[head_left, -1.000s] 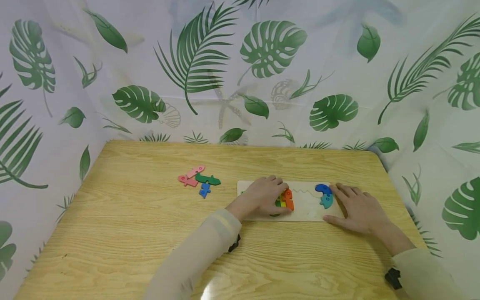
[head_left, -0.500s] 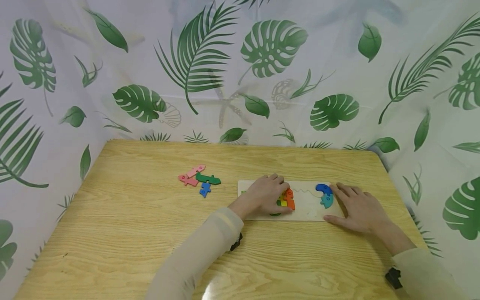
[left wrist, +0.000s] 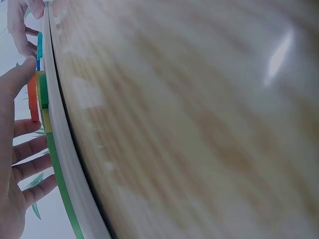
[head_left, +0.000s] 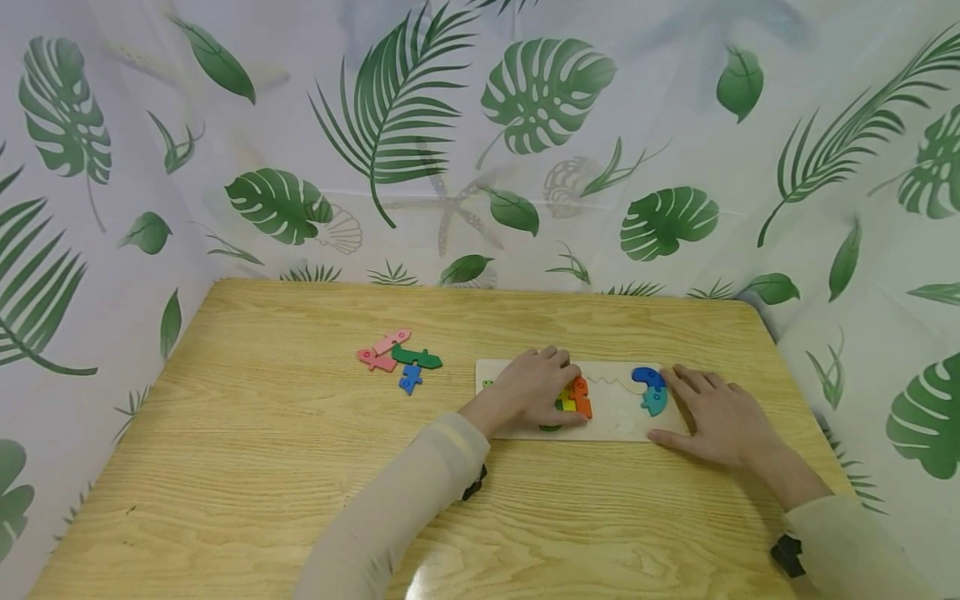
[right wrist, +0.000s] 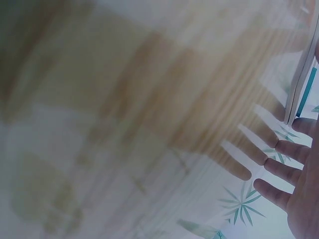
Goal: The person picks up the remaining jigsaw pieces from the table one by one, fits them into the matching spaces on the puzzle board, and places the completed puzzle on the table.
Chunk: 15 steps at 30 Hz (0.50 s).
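A pale wooden puzzle board (head_left: 615, 423) lies on the table beneath both hands. My left hand (head_left: 525, 390) pinches an orange puzzle piece (head_left: 581, 400) between thumb and index finger over the board's middle. In the left wrist view, that orange piece (left wrist: 33, 99) sits higher than the green and yellow pieces (left wrist: 44, 89) beside it. The left hand covers much of the board's left half. At the right end, my right hand (head_left: 716, 417) rests with fingers spread, thumb and fingertips by the board's edge. Nearby, a dark blue piece (head_left: 648, 377) and a teal piece (head_left: 656, 402) lie on the board.
Left of the board are loose puzzle pieces: a light pink piece (head_left: 392, 341), a darker pink piece (head_left: 375, 360), a green piece (head_left: 417, 358) and a blue piece (head_left: 410, 380). Behind the wooden table (head_left: 262, 433) hangs a leaf-patterned curtain (head_left: 442, 125).
The left hand and the orange piece have shifted very slightly to the right. My right hand and the loose pieces stay where they were.
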Each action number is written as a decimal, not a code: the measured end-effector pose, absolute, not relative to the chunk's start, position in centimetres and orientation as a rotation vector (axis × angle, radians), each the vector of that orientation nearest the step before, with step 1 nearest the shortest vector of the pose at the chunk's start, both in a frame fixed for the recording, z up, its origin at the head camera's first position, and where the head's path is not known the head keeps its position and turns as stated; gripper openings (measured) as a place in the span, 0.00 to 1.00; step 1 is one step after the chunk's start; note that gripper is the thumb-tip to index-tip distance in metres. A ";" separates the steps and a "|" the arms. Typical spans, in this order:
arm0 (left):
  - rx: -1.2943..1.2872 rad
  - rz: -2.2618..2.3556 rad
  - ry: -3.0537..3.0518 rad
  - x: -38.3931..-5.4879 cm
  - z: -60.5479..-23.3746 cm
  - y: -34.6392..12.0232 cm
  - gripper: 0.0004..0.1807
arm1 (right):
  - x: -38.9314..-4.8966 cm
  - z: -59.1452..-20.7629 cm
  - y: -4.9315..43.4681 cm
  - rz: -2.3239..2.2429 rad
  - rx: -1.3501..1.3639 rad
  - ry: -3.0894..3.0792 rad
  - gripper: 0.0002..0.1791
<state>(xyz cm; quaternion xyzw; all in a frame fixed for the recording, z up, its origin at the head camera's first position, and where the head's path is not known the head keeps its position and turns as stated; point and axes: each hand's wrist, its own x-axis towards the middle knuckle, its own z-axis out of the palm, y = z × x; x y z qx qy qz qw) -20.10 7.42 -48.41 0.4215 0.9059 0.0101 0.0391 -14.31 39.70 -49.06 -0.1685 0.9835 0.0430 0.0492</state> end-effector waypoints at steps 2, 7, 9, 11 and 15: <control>1.290 0.030 2.780 -20.1 -48.4 7.5 0.43 | -14.3 -49.1 39.7 0.131 -0.513 2.996 0.61; 1.285 0.026 2.788 -20.1 -48.4 7.6 0.42 | -14.3 -49.1 39.7 0.130 -0.514 2.999 0.61; 1.282 0.021 2.789 -20.1 -48.4 7.6 0.42 | -14.3 -49.1 39.7 0.129 -0.515 2.998 0.61; 1.280 0.016 2.787 -20.2 -48.4 7.7 0.43 | -14.3 -49.1 39.7 0.130 -0.516 2.998 0.61; 1.281 -0.003 2.785 -20.2 -48.4 7.8 0.43 | -14.4 -49.1 39.8 0.132 -0.515 2.996 0.61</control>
